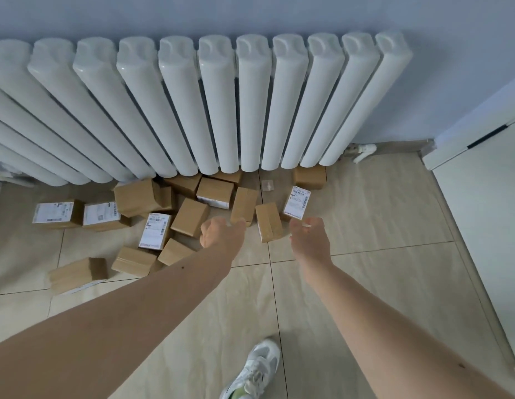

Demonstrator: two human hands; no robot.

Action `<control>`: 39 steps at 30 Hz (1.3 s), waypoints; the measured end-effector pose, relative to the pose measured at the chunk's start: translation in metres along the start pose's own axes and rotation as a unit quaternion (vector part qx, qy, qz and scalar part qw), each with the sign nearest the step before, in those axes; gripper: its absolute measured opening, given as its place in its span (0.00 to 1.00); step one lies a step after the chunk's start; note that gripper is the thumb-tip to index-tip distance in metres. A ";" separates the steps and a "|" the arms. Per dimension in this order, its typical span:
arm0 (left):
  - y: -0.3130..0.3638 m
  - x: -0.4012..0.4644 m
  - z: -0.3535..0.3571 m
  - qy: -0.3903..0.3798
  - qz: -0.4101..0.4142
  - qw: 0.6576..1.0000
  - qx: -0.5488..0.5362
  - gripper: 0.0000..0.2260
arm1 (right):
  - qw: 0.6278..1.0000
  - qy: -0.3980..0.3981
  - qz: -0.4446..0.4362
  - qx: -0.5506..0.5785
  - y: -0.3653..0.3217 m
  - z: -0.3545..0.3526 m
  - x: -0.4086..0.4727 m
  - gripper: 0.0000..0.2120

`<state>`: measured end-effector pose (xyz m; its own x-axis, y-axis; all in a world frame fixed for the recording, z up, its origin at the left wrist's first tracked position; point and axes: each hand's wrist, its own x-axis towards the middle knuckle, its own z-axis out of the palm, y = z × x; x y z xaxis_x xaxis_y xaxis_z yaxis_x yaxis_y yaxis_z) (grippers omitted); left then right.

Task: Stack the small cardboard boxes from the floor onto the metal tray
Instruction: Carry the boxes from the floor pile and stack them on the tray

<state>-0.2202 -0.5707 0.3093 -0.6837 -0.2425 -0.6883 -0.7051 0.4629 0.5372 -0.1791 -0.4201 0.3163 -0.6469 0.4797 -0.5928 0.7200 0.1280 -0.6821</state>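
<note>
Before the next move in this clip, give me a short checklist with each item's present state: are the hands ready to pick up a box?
1. Left hand free: ok, its fingers hold nothing.
2. Right hand free: ok, open, nothing in its grip.
3. Box within reach: ok, a plain box lies on the floor between the two hands.
4. That box unobstructed: ok, nothing lies on it.
5. Metal tray located: cannot tell, no tray is in view.
6. Footing: ok, the shoe stands apart from the boxes.
</note>
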 end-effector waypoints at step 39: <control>-0.088 0.297 0.258 -0.129 -0.124 0.977 -0.115 0.32 | 0.998 -0.009 0.069 -0.012 0.196 0.148 0.323 0.20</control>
<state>-0.3128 -0.4630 -0.0684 -0.4374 -0.0867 -0.8951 -0.8868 0.2069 0.4133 -0.2842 -0.3689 -0.0719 -0.5462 0.4782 -0.6877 0.8077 0.0831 -0.5837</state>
